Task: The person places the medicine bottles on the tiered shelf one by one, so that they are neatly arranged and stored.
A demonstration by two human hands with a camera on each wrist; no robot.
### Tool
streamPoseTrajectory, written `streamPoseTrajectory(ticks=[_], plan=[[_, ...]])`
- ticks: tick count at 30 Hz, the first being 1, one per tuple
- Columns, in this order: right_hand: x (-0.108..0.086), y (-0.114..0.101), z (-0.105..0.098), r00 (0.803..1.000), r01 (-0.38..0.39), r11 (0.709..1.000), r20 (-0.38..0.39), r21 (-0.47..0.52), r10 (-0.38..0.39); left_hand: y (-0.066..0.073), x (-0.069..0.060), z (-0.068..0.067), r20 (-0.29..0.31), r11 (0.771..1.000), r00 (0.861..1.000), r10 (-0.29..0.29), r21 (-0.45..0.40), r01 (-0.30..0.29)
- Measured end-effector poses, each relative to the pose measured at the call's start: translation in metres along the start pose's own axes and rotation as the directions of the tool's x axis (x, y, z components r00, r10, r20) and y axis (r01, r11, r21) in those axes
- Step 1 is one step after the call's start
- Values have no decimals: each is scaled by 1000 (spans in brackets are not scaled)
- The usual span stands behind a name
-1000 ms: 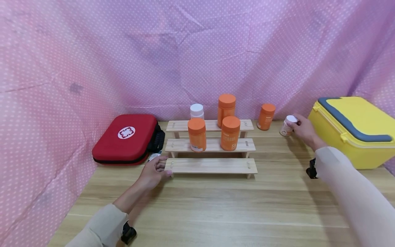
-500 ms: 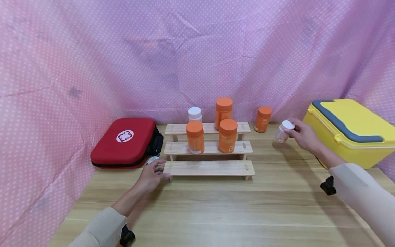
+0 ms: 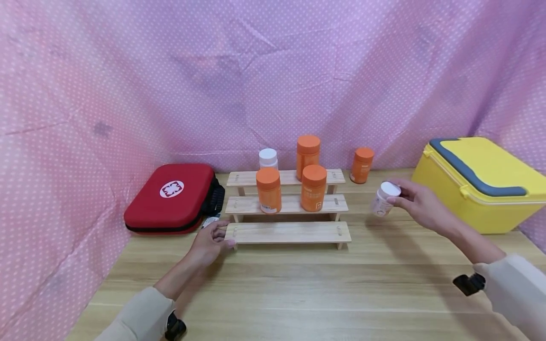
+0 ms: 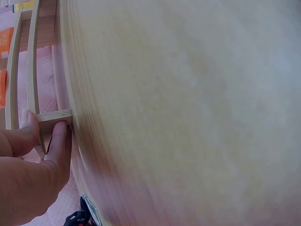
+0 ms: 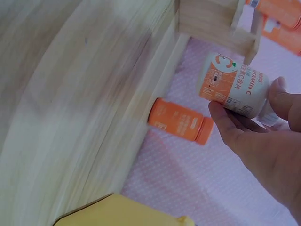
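Observation:
My right hand [image 3: 426, 208] grips a white vitamin C bottle [image 5: 235, 87] by its cap end and holds it tilted above the table, right of the rack. My left hand [image 3: 207, 244] pinches the left end of the lowest step of the three-step wooden rack [image 3: 287, 233], thumb on the board and a finger at its leg [image 4: 55, 120]. Two orange bottles, one at left [image 3: 269, 192] and one at right [image 3: 313, 189], stand on the middle step. On the top step are a white bottle [image 3: 268, 158] and an orange bottle [image 3: 308, 156].
Another orange bottle [image 3: 361, 165] stands on the table [image 3: 290, 293] behind the right hand. A yellow box with a grey handle [image 3: 477, 189] sits at the right. At the left lies a red first-aid case [image 3: 170, 199]. A pink dotted cloth [image 3: 273, 71] hangs behind.
My right hand has lifted the white vitamin C bottle off the table and brought it left and nearer. The left hand stays at the rack's end. The head view has shifted slightly.

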State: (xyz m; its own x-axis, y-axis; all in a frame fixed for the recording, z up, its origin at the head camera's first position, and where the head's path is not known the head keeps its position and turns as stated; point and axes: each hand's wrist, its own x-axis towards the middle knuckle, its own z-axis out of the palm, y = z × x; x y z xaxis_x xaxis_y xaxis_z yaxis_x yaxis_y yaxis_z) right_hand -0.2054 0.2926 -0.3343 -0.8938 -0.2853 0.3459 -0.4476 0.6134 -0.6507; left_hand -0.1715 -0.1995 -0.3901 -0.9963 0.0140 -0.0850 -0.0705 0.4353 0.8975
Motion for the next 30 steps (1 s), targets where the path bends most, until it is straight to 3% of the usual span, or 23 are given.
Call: streamPoseTrajectory(ticks=[16, 20, 27, 30], plan=[[-15, -51, 6, 991, 42, 996, 124, 84, -52, -2, 2, 1, -7, 1000, 1000, -11, 1, 11], [-12, -65, 15, 982, 93, 982, 149, 163, -117, -3, 2, 1, -6, 1000, 1000, -9, -9, 9], [0, -89, 38, 969, 77, 982, 219, 175, -115, -4, 3, 2, -5, 1000, 1000, -6, -14, 6], [9, -98, 56, 960, 86, 971, 242, 223, -140, -3, 3, 2, -9, 1000, 1000, -5, -13, 5]])
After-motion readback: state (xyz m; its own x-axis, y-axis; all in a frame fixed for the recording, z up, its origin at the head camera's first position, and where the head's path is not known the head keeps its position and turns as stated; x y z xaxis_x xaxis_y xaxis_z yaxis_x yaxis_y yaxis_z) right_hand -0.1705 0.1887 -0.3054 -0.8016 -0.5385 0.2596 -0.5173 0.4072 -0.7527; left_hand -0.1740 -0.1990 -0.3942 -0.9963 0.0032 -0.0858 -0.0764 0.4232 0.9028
